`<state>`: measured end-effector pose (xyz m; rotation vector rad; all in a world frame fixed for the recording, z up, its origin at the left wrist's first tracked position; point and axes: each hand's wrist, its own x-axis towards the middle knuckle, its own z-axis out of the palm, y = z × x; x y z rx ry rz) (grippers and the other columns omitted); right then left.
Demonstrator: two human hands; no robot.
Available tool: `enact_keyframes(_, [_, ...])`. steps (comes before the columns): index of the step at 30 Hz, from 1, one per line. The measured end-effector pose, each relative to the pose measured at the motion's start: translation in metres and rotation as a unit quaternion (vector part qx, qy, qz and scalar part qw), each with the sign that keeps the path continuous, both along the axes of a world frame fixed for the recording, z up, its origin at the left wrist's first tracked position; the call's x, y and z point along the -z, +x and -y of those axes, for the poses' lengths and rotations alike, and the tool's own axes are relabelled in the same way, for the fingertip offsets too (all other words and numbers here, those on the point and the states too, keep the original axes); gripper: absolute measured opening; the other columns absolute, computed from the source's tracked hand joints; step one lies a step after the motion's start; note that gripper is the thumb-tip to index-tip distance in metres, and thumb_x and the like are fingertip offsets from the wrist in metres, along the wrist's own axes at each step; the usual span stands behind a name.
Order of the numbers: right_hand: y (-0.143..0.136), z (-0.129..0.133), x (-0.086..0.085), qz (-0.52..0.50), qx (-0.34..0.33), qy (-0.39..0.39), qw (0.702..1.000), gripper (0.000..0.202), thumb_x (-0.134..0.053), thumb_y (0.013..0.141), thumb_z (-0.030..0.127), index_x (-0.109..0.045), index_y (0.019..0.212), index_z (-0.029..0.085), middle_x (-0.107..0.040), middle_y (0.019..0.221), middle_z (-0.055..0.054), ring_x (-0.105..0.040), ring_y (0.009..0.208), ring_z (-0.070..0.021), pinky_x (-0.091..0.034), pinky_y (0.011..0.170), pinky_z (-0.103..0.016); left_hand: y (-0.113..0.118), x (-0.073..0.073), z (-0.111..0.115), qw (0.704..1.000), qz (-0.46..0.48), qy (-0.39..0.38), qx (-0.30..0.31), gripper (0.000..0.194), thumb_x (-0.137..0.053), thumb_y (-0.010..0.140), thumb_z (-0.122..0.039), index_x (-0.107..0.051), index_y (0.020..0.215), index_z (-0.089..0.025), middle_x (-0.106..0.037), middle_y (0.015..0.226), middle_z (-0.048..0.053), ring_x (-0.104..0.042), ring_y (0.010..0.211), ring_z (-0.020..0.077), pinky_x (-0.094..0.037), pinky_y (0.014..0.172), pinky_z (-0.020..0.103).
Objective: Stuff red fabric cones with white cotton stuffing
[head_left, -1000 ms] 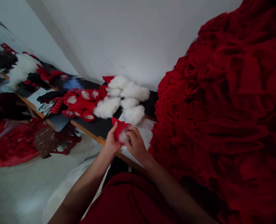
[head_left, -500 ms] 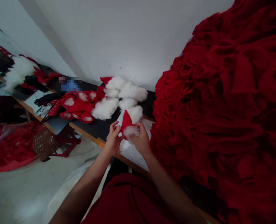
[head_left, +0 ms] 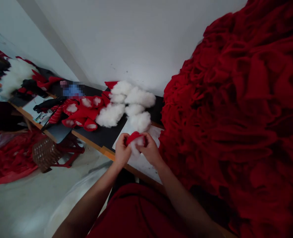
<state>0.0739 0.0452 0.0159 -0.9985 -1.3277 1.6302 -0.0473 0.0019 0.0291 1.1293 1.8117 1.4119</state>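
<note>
Between my two hands is a red felt cone hat (head_left: pixel 134 136), its open end facing me. White fibre stuffing (head_left: pixel 135 148) bulges out of that opening. My left hand (head_left: pixel 123 150) is closed on the hat's left rim. My right hand (head_left: pixel 150 148) is closed on the right rim, its fingers at the stuffing. The hat's tip is hidden from me. Just beyond the hands, white tufts of stuffing (head_left: pixel 138 122) lie on the table. To their left sit several red stuffed cones (head_left: pixel 87 114) with white showing in their open ends.
A tall heap of red fabric pieces (head_left: pixel 223 99) rises at the right. White paper (head_left: pixel 143 167) lies on the dark table (head_left: pixel 104 138), with a wall behind. On the left stand a stool with a woven seat (head_left: pixel 46 153) and a bag of red pieces (head_left: pixel 12 158). Another person sits beyond.
My left hand has closed on the hat's rim. The hat has tipped, so its pointed end no longer shows and its stuffed opening faces me, with fibre hanging out below.
</note>
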Motion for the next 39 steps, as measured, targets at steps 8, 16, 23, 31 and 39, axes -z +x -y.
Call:
enact_keyframes(8, [-0.013,-0.012,0.021,0.185,0.186,0.156,0.952,0.022,-0.04,0.059,0.012,-0.047,0.078,0.02,-0.051,0.078,-0.001,-0.048,0.074,-0.0169,-0.04,0.068,-0.03,0.007,-0.002,0.005,0.997,0.009,-0.008,0.075,0.026,-0.05,0.066,-0.012,-0.044,0.091,-0.019,-0.049,0.084,0.0,-0.047,0.067,0.0099,-0.037,0.056,0.021])
enact_keyframes(16, [-0.018,0.002,0.014,0.111,0.1,0.205,0.967,0.031,-0.041,0.051,0.006,-0.048,0.078,0.021,-0.049,0.079,0.0,-0.048,0.076,-0.016,-0.042,0.069,-0.029,-0.009,0.003,-0.009,0.99,-0.128,-0.057,-0.024,0.027,-0.041,0.052,-0.003,-0.045,0.074,-0.018,-0.045,0.066,-0.004,-0.043,0.061,0.011,-0.035,0.057,0.022])
enact_keyframes(23, [-0.001,0.002,0.018,-0.094,-0.006,-0.037,0.995,0.033,-0.058,0.067,0.023,-0.051,0.099,0.022,-0.056,0.098,-0.003,-0.054,0.091,-0.0165,-0.046,0.077,-0.029,-0.01,-0.001,-0.005,0.991,-0.117,-0.061,0.038,0.035,-0.046,0.056,-0.006,-0.048,0.089,-0.017,-0.052,0.084,0.002,-0.05,0.076,0.0149,-0.042,0.069,0.027])
enact_keyframes(31, [-0.008,0.006,0.014,-0.021,0.074,-0.031,0.997,0.023,-0.056,0.062,0.018,-0.051,0.084,0.02,-0.055,0.078,0.002,-0.052,0.07,-0.0134,-0.044,0.061,-0.025,-0.021,-0.012,0.0,0.979,-0.132,-0.079,0.133,0.02,-0.05,0.071,-0.02,-0.055,0.09,-0.016,-0.059,0.087,0.005,-0.054,0.075,0.0159,-0.043,0.067,0.028])
enact_keyframes(39, [-0.019,0.006,0.02,0.143,0.163,0.111,0.97,0.018,-0.046,0.062,0.01,-0.047,0.077,0.019,-0.048,0.08,-0.001,-0.048,0.075,-0.0149,-0.043,0.068,-0.029,-0.008,0.011,-0.005,0.971,-0.224,-0.072,-0.035,0.009,-0.047,0.069,-0.016,-0.048,0.077,-0.019,-0.05,0.065,-0.002,-0.046,0.058,0.0125,-0.034,0.055,0.024])
